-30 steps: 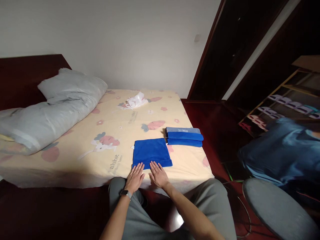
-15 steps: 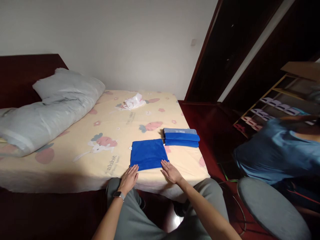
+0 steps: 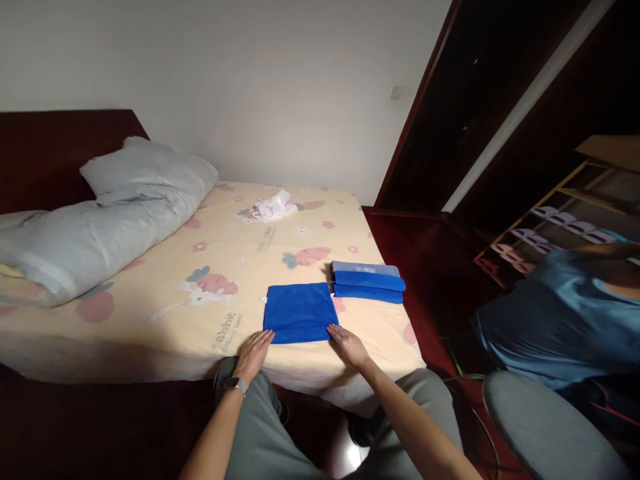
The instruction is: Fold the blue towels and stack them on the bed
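A blue towel, folded to a rectangle with a narrow band along its near side, lies flat on the bed close to its front edge. My left hand, with a watch on the wrist, has its outstretched fingers on the towel's near left corner. On the near right corner rest the straight fingers of my right hand. Both thumbs are mostly hidden, and no grip on the fabric shows. Just beyond, to the right, sits a folded blue and grey cloth bundle with pale lettering.
The bed has a patterned yellow sheet. On it lie a crumpled white plastic bag and a grey quilt. At right are a round stool, a person in a blue shirt and a shoe rack.
The view has shifted slightly, so everything sits a little to the right. My hands have stayed at the towel's near corners, with the fingers drawn slightly toward its near edge.
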A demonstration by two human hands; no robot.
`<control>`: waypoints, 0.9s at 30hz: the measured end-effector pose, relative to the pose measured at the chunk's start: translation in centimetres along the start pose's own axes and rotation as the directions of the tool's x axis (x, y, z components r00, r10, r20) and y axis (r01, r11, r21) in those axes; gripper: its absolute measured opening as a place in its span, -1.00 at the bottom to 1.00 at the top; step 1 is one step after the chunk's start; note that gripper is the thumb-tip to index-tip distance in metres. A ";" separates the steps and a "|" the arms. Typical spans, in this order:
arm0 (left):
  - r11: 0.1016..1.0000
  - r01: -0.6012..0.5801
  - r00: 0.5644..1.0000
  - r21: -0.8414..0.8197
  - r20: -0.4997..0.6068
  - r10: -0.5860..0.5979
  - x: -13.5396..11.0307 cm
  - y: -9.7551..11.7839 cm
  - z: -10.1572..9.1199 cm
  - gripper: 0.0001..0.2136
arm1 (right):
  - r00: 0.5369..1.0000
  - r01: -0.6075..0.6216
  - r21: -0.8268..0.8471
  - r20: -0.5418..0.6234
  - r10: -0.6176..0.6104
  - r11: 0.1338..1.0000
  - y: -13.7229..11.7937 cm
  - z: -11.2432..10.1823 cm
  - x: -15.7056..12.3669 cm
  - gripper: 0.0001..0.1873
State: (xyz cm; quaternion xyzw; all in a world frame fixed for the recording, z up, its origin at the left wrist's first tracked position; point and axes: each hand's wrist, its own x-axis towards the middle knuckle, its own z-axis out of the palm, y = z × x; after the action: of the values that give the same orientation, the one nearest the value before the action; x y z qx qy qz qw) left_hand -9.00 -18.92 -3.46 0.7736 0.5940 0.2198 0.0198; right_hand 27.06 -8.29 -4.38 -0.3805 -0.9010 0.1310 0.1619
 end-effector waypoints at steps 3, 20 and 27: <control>0.998 -0.053 0.998 0.027 0.029 0.052 -0.8 0.2 -0.5 -0.48 | 0.999 0.028 -0.015 0.028 -0.028 0.999 0.0 -0.9 -0.7 -0.50; 0.719 0.390 0.888 -0.576 0.030 -0.458 -0.7 -0.5 1.2 -0.63 | 0.862 -0.432 0.506 -0.011 0.506 0.746 0.6 -0.1 -1.1 -0.62; 0.810 0.482 0.811 -0.335 -0.179 -0.557 0.3 0.4 4.0 -0.71 | 0.842 -0.497 0.358 -0.020 0.539 0.790 -0.1 -0.4 0.1 -0.61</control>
State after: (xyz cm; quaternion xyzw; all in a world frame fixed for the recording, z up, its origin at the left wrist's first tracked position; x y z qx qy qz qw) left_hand -7.17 -17.83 -6.84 0.5321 0.7448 0.3885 0.1060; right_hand 27.10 -8.25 -3.97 -0.5866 -0.7140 0.3000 0.2371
